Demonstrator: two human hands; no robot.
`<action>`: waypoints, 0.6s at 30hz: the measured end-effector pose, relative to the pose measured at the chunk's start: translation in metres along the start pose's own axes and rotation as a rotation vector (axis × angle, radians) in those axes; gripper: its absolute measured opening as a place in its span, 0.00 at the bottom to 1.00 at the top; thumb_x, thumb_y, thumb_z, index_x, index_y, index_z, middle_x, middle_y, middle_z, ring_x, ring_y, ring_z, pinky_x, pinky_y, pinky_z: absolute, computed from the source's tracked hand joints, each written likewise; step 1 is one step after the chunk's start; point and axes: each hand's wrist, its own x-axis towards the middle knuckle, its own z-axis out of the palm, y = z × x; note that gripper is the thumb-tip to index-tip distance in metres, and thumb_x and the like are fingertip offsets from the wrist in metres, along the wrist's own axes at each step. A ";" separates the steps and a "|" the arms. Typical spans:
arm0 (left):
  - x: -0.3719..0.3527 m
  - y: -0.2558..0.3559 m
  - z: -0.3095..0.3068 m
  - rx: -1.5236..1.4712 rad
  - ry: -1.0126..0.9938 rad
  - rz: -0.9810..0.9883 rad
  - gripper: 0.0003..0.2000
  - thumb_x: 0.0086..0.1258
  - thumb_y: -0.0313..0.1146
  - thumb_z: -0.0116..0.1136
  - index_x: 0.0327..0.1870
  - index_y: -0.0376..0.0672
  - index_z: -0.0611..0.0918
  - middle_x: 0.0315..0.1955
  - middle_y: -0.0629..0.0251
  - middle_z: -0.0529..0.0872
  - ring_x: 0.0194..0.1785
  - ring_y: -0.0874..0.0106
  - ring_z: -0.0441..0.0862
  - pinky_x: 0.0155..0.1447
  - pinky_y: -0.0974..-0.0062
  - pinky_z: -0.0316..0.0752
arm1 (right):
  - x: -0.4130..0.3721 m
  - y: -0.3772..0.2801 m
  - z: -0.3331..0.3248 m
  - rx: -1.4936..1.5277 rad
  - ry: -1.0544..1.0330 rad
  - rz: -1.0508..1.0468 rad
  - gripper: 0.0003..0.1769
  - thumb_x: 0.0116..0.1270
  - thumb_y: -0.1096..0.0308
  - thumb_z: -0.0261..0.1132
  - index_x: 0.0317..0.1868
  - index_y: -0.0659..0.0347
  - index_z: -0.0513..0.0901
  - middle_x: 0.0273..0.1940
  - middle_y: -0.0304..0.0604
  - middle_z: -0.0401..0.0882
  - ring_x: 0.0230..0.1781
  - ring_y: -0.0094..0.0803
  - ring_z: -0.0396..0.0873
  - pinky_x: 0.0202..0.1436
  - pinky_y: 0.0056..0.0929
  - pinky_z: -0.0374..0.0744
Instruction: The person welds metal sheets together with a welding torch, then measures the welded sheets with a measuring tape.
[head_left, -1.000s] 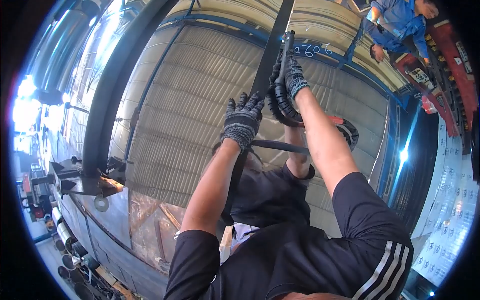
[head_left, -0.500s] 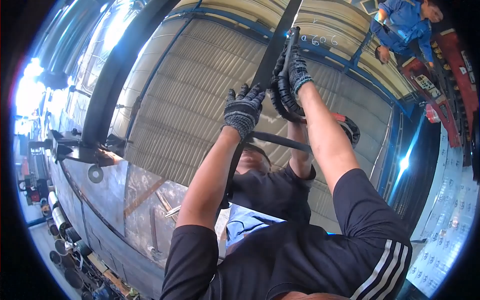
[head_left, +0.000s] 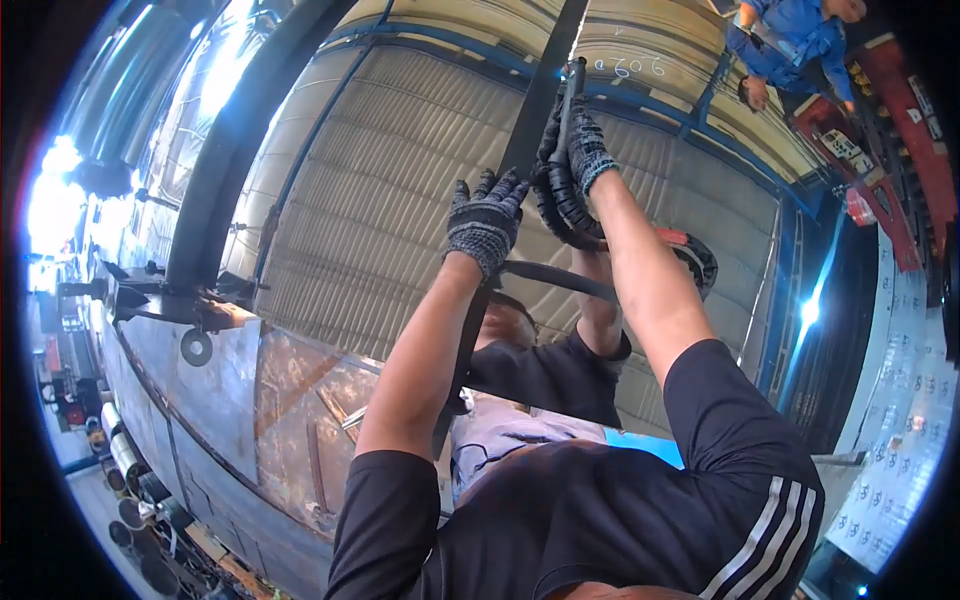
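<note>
My right hand [head_left: 587, 145], in a grey-and-black knit glove, is closed around a dark welding torch [head_left: 575, 85]. Its tip points up the view, and a small bluish glint shows beside it. A ribbed black cable [head_left: 560, 200] loops down from the torch. My left hand [head_left: 485, 222], gloved alike, lies with fingers spread on a long dark metal bar [head_left: 545, 110], below the torch. The bar runs up the view across a shiny, mirror-like sheet [head_left: 400, 130], which reflects the ribbed roof and my own body.
A thick dark tube [head_left: 215, 170] with a bracket [head_left: 170, 300] and a round washer [head_left: 196, 347] stands at left. Two people in blue [head_left: 795, 45] are at upper right by red racks [head_left: 890, 180]. Film-covered sheet with printed marks [head_left: 895, 430] lies at right.
My right hand and the torch have shifted slightly down and left along the bar. My left hand keeps its place. The background has drifted a little as my head moved.
</note>
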 end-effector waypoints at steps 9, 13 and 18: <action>0.004 -0.008 -0.010 0.016 0.033 0.091 0.24 0.74 0.35 0.46 0.72 0.56 0.72 0.75 0.70 0.68 0.76 0.61 0.65 0.76 0.39 0.52 | -0.016 -0.008 0.006 0.035 0.006 -0.079 0.32 0.65 0.25 0.56 0.33 0.48 0.72 0.16 0.38 0.69 0.12 0.36 0.70 0.14 0.38 0.72; 0.006 -0.012 -0.012 0.005 0.060 0.112 0.23 0.74 0.34 0.45 0.71 0.54 0.73 0.74 0.68 0.69 0.76 0.60 0.66 0.76 0.38 0.52 | -0.020 -0.010 0.009 0.051 0.024 -0.058 0.31 0.66 0.27 0.57 0.36 0.48 0.72 0.17 0.38 0.70 0.12 0.36 0.71 0.15 0.39 0.74; 0.005 -0.013 -0.016 -0.036 0.067 0.120 0.23 0.74 0.35 0.44 0.70 0.54 0.74 0.74 0.66 0.70 0.76 0.59 0.66 0.76 0.39 0.52 | -0.027 -0.011 0.006 0.057 -0.004 -0.061 0.23 0.71 0.35 0.57 0.40 0.46 0.73 0.21 0.35 0.71 0.15 0.32 0.72 0.20 0.42 0.78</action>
